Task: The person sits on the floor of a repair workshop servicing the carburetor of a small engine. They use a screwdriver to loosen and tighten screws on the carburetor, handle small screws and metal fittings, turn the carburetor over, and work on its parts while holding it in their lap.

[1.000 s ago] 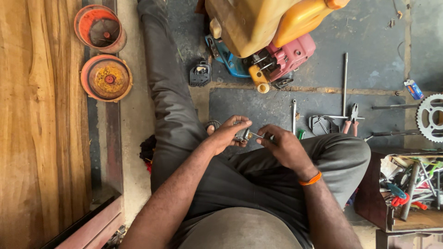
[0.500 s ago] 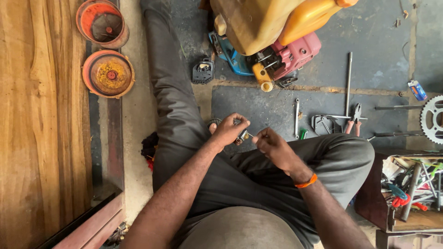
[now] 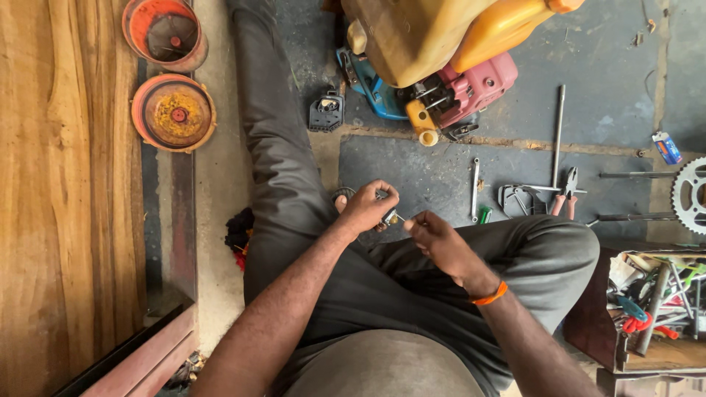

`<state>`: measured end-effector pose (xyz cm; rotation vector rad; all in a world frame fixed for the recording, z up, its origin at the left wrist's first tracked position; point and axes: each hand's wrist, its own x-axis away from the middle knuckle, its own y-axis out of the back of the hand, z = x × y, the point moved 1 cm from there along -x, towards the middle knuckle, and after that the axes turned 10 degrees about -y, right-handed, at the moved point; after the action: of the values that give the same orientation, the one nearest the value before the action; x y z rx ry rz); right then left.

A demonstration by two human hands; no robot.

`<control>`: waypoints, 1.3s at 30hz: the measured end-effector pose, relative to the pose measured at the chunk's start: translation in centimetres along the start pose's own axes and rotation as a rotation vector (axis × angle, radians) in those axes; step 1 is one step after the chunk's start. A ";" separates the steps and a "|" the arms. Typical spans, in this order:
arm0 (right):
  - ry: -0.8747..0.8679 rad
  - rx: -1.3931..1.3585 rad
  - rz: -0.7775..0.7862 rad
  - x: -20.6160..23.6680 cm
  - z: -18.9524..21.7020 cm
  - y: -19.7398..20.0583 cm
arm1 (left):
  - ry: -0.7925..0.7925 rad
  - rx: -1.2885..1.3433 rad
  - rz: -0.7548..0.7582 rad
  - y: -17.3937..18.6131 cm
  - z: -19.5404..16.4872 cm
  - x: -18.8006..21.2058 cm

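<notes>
I sit on the floor with grey-trousered legs (image 3: 294, 184) spread. My left hand (image 3: 365, 207) is closed around a small metal part (image 3: 390, 217) held above my lap. My right hand (image 3: 434, 239), with an orange band at its wrist, pinches something thin at that part's end; what it pinches is too small to make out. The two hands nearly touch.
A small engine with yellow tank and pink housing (image 3: 441, 66) stands ahead. Wrench (image 3: 475, 190), pliers (image 3: 568, 192), long rods (image 3: 559, 132) and a sprocket (image 3: 691, 195) lie on the floor at right. Two orange round covers (image 3: 173, 112) sit at left. A tool box (image 3: 654, 301) stands at right.
My right hand has drawn slightly away from the left and lower. The view has shifted a little; the left hand keeps its hold on the part.
</notes>
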<state>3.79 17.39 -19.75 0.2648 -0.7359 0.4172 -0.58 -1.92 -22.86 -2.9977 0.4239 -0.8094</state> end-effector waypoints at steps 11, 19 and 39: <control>0.185 0.372 -0.265 1.7 0.9 -1.4 | -0.076 -0.024 -0.002 -0.1 0.5 -0.1; -0.369 -0.504 0.130 0.3 0.0 0.2 | -0.039 0.092 -0.032 -0.1 0.4 0.0; 0.328 0.307 -0.398 3.3 2.6 -0.3 | 0.063 0.347 -0.096 0.6 0.8 -0.6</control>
<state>4.63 17.04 -15.66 0.6047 -0.2822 0.1838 -0.78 -2.40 -23.90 -2.6926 0.1231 -0.8821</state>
